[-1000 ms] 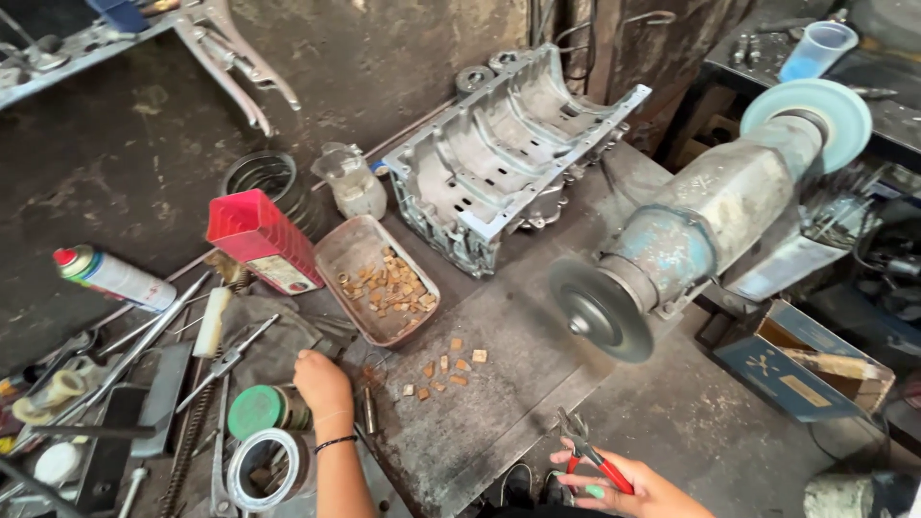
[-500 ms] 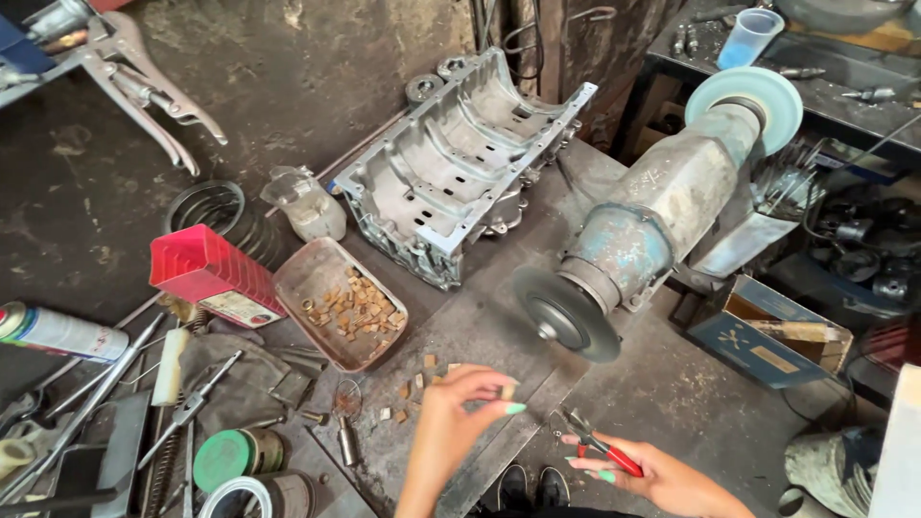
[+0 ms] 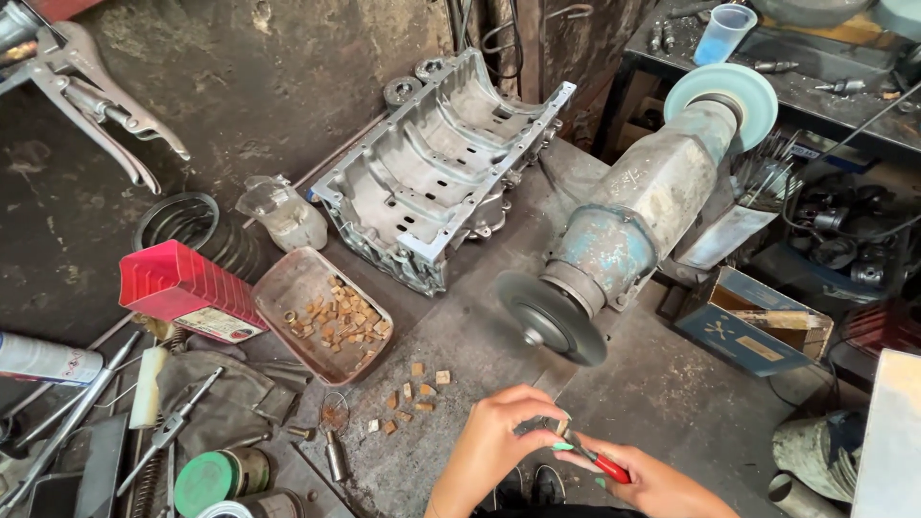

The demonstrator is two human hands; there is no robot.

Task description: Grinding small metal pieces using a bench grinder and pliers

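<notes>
**A:** Talk me through it — where are your hands right now?

**B:** Both low in front of me, at the near edge of the desk [image 3: 480,326]. My left hand [image 3: 499,432] has its fingers pinched round a small brownish block [image 3: 560,425], and my right hand [image 3: 652,484] meets it from the other side.

**A:** And the right grip?

**B:** Clenched on red-handled pliers [image 3: 604,464]; their nose points up at the block, touching it as far as I can tell. Whether the nose is clamped on it I can't tell.

**A:** What's just beyond?

**B:** The grey grinding disc [image 3: 549,317] of the bench grinder [image 3: 652,206], just above my hands and apart from them. Left of my hands, a scatter of loose small blocks [image 3: 414,388] on the desk, and past those a rusty tray [image 3: 288,288] with more of the same in it.

**A:** Anything else close by?

**B:** A red tin [image 3: 177,283] beside the tray, touching its left rim or nearly so. Behind the tray sits a grey cast engine housing [image 3: 441,163], open side up.
</notes>
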